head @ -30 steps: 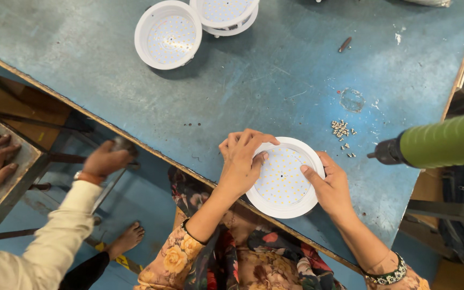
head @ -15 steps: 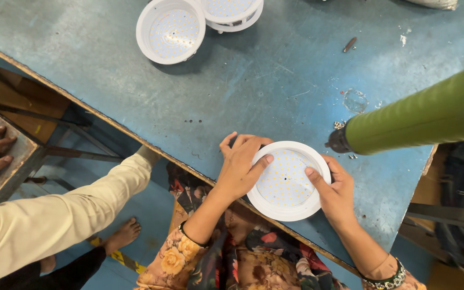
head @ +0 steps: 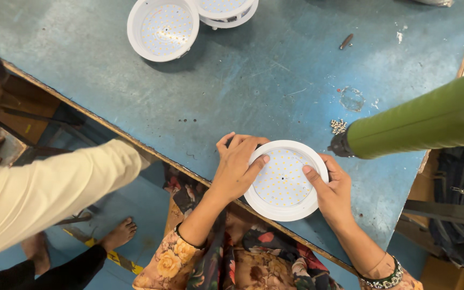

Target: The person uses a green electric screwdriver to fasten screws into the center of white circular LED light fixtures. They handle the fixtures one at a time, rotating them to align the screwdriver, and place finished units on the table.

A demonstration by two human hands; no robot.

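Note:
A round white lamp housing [head: 285, 181] with a dotted LED panel lies face up at the near edge of the blue table [head: 232, 86]. My left hand [head: 238, 164] grips its left rim, index finger laid on the rim. Against the right rim rests my right hand [head: 333, 189], thumb pressing on the edge. A green-handled power screwdriver [head: 430, 121] hangs at the right, its dark tip just beside the lamp's upper right rim.
Two more white LED lamp housings [head: 162, 29] [head: 226, 9] sit at the table's far side. A small pile of screws [head: 338, 126] lies near the screwdriver tip. Another person's cream sleeve [head: 49, 188] reaches in from the left, below table level.
The green screwdriver has swung in from the right and now looms larger beside the lamp. The other person's cream-sleeved arm has stretched further right. My hands stay on the lamp.

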